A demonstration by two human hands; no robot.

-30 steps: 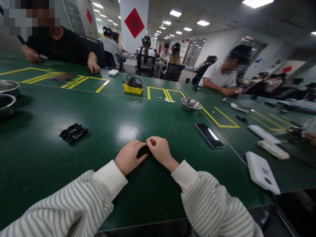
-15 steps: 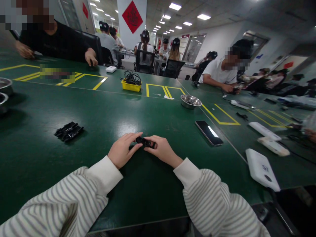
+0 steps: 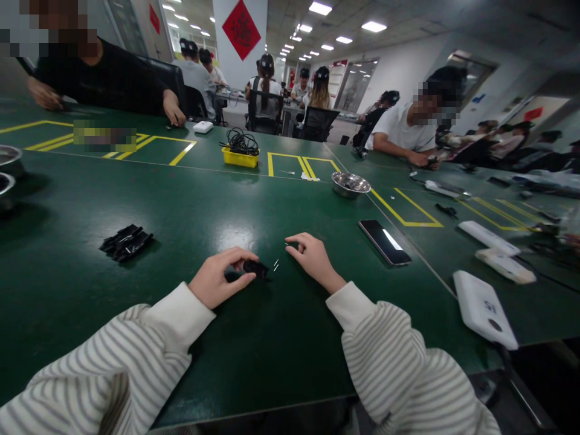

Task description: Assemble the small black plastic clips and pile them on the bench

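My left hand (image 3: 217, 279) pinches a small black part (image 3: 255, 267) between thumb and fingers, low over the green table (image 3: 190, 205). Two tiny bright metal pins (image 3: 275, 264) lie on the table just right of that part. My right hand (image 3: 312, 258) rests a little further right with fingers curled; its fingertips touch something small and dark that I cannot make out. Both arms wear striped sleeves with white cuffs.
A heap of black parts (image 3: 125, 241) lies to the left, a phone (image 3: 384, 241) to the right. Steel bowl (image 3: 350, 184), yellow tray with cables (image 3: 240, 156), white devices (image 3: 484, 308) and left-edge bowls (image 3: 9, 160) stand around. Other people sit along the far sides.
My hands, together on the black part before, have come apart. The left keeps the part; the right moved right and away. Two small pins now lie between them.
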